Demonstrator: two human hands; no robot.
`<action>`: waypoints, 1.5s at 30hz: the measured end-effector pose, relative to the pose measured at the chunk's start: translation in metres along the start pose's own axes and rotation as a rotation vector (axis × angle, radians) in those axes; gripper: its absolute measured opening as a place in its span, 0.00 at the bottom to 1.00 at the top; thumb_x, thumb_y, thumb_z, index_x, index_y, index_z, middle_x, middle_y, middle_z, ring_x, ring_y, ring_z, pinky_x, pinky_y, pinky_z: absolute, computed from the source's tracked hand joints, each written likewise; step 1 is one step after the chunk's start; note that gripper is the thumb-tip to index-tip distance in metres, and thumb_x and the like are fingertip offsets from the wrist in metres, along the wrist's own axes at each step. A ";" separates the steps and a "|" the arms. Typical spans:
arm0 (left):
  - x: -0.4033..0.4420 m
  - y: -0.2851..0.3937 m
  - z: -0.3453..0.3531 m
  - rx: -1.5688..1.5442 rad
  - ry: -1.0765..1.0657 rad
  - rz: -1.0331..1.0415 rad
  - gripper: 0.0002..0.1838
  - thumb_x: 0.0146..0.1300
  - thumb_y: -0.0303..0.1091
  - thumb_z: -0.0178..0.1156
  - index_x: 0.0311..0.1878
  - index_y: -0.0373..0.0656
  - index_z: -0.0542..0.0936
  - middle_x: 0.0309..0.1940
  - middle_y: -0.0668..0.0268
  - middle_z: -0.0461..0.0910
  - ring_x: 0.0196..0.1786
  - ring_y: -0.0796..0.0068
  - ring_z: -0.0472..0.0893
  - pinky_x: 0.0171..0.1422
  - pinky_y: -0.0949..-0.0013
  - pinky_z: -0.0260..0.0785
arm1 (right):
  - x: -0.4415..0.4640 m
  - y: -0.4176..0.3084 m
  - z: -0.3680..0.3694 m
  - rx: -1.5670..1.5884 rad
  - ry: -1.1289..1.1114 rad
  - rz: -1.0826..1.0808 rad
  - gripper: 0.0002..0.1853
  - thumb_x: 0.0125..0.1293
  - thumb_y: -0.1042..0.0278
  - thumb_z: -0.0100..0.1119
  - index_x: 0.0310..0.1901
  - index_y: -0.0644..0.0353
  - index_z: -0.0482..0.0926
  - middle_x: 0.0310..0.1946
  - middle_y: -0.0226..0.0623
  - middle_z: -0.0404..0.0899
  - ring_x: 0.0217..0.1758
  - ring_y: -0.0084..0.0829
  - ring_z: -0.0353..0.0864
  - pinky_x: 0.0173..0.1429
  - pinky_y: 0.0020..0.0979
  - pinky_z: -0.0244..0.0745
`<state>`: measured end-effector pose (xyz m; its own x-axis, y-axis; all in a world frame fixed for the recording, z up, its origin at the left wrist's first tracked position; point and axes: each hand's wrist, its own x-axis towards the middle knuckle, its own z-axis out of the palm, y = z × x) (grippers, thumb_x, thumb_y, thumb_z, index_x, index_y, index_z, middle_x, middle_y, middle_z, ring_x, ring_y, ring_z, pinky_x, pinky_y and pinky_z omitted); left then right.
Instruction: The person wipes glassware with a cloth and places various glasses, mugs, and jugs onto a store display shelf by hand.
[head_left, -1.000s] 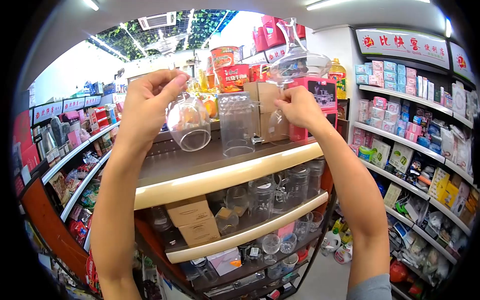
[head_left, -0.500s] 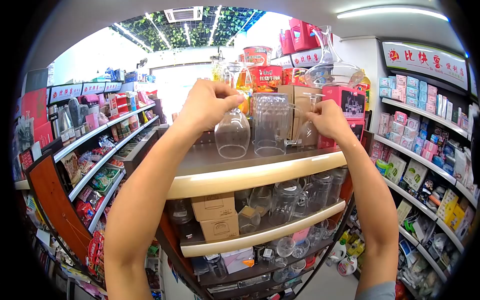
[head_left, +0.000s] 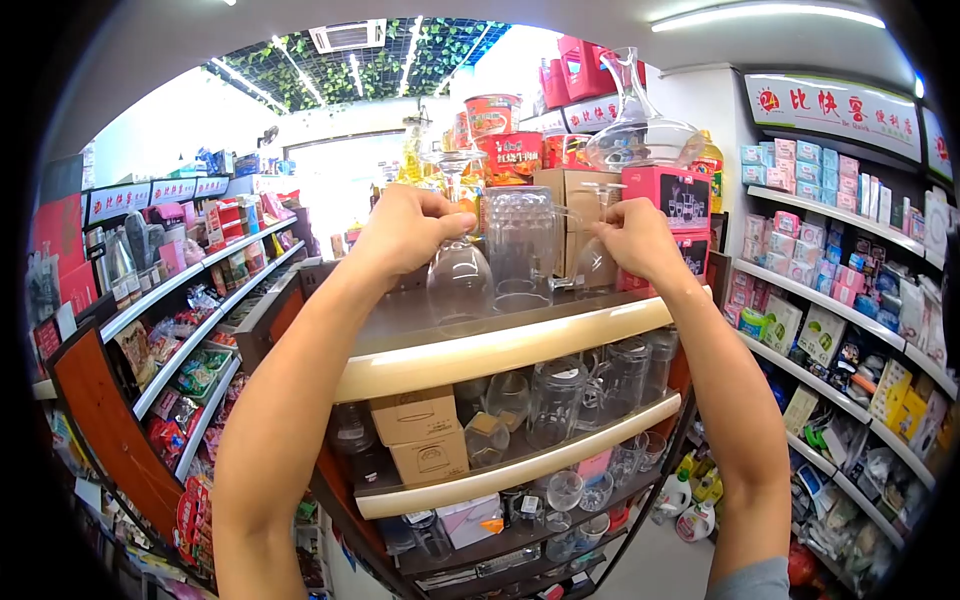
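Pinched in my left hand [head_left: 412, 232] is the stem of a clear wine glass [head_left: 461, 288], turned upside down with its foot at the top. Its rim is at the top shelf [head_left: 390, 322], near the front edge; I cannot tell whether it touches. My right hand [head_left: 640, 238] has its fingers closed round the stem of a smaller upside-down stemmed glass [head_left: 598, 264], partly hidden by the fingers. Between both hands stands a clear glass mug [head_left: 520, 245], upside down, its handle towards the right hand.
Behind the glasses are a cardboard box [head_left: 570, 185], pink glassware boxes [head_left: 668, 200], a glass decanter [head_left: 640, 140] and red noodle tubs [head_left: 512, 155]. Lower shelves hold more glasses and brown boxes [head_left: 415, 415]. Stocked shelves [head_left: 840, 215] line both sides.
The wine glass in my left hand has come down slightly, closer to the shelf's front edge. My right hand keeps its hold on the smaller glass. The view has shifted a little.
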<state>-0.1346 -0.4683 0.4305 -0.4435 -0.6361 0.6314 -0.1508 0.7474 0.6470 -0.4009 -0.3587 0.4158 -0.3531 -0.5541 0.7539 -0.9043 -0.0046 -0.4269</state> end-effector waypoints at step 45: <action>-0.021 0.011 -0.006 0.127 0.020 0.045 0.21 0.58 0.44 0.73 0.44 0.33 0.87 0.34 0.61 0.86 0.35 0.79 0.83 0.40 0.75 0.76 | -0.099 -0.044 -0.046 0.360 0.205 -0.391 0.17 0.67 0.78 0.60 0.57 0.69 0.78 0.44 0.33 0.81 0.31 0.11 0.69 0.35 0.16 0.68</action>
<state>-0.1210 -0.4476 0.4269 -0.4348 -0.6044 0.6675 -0.2424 0.7925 0.5597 -0.3367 -0.2654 0.3825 -0.0799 -0.2814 0.9563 -0.8511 -0.4801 -0.2124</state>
